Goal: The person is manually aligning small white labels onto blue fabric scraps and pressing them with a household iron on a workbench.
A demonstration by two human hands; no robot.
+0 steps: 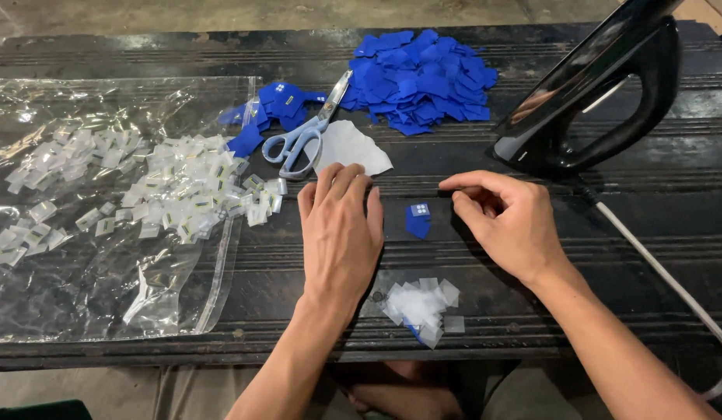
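Both our forearms come up from the near edge onto the black table (610, 233). Its left side is covered by a clear bag (81, 295) strewn with white tags (182, 190); a black iron (602, 85) stands far right, beyond a blue pile (419, 78). Our left hand (339, 233) lies flat, fingers together, just below scissors (302, 136). Our right hand (505, 222) curls loosely, pinching nothing. Between them sits the blue piece (417, 220).

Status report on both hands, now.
Left hand flat on table, empty. Right hand empty, fingertips beside blue patch. Nothing blocking it.
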